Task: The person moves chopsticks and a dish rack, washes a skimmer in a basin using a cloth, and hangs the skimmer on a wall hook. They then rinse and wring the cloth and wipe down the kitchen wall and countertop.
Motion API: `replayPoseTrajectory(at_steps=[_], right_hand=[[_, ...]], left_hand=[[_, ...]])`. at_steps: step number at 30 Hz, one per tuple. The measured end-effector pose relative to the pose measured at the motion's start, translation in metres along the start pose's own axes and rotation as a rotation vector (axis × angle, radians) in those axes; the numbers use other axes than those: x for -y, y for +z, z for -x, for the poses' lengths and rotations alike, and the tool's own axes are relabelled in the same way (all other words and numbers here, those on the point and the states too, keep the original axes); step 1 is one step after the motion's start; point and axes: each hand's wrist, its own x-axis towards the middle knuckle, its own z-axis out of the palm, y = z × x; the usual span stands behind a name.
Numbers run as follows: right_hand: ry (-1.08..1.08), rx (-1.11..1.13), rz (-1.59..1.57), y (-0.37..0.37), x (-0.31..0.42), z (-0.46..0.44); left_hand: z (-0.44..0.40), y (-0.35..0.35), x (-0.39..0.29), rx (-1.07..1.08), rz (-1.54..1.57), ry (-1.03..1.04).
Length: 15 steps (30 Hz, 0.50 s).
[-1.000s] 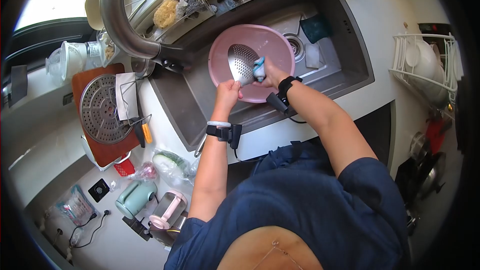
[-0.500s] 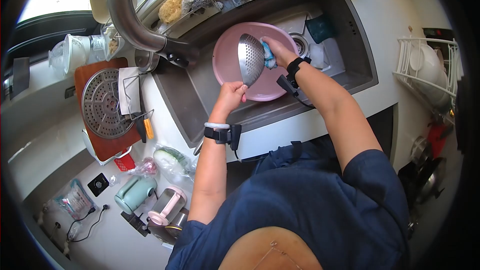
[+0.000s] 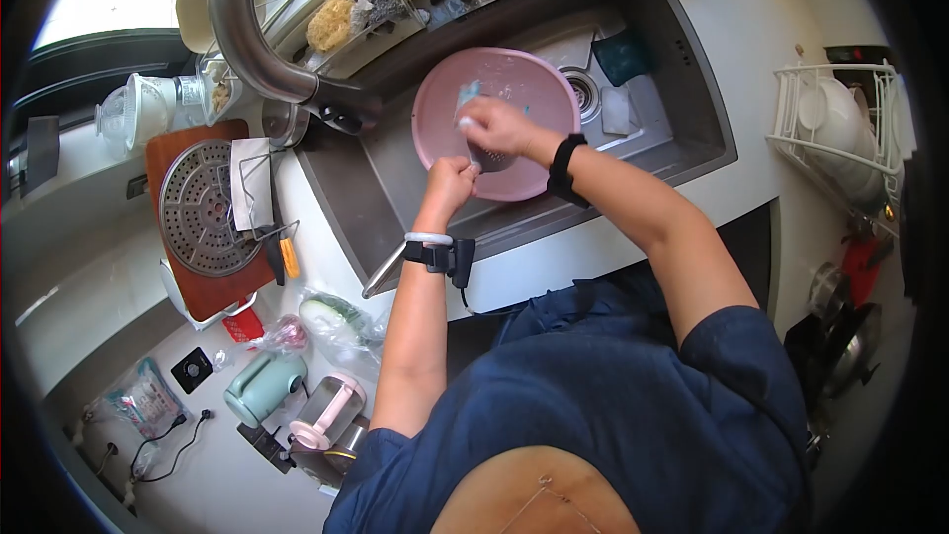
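My left hand is closed on the perforated ladle, over the pink basin. My right hand, at its one o'clock, is curled around the blue-white cloth.

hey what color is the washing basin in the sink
The washing basin is pink, best seen in the head view.

White counter around a sink, centre of the frame
A pink basin sits in the sink; at left, a wooden board lies on the counter.
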Motion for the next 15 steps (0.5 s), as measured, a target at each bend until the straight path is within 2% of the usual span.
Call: replayPoseTrajectory(at_steps=[2, 4, 6, 8, 10, 12, 13, 15], right_hand=[[-0.076, 0.100, 0.201, 0.008, 0.013, 0.012], [-0.144, 0.107, 0.172, 0.013, 0.024, 0.024], [-0.216, 0.118, 0.138, 0.013, 0.023, 0.025], [-0.228, 0.015, 0.212, 0.011, 0.010, 0.021], [-0.147, 0.085, 0.171, 0.010, -0.015, 0.010], [0.137, -0.005, 0.055, 0.011, -0.043, -0.001], [0.138, -0.002, 0.047, 0.006, -0.055, -0.003], [0.460, 0.101, 0.256, -0.008, -0.072, 0.000]], left_hand=[[-0.005, 0.000, 0.002, -0.026, 0.072, 0.003], [-0.008, -0.001, 0.009, -0.057, 0.155, -0.080], [-0.011, 0.000, 0.017, -0.050, 0.180, -0.078], [-0.005, -0.002, 0.012, -0.070, 0.105, -0.062], [-0.005, -0.002, 0.015, -0.056, 0.124, -0.075], [-0.006, -0.002, 0.017, -0.042, 0.141, -0.083], [-0.004, -0.003, 0.019, -0.052, 0.157, -0.088], [0.001, -0.008, 0.016, -0.067, 0.173, -0.096]])
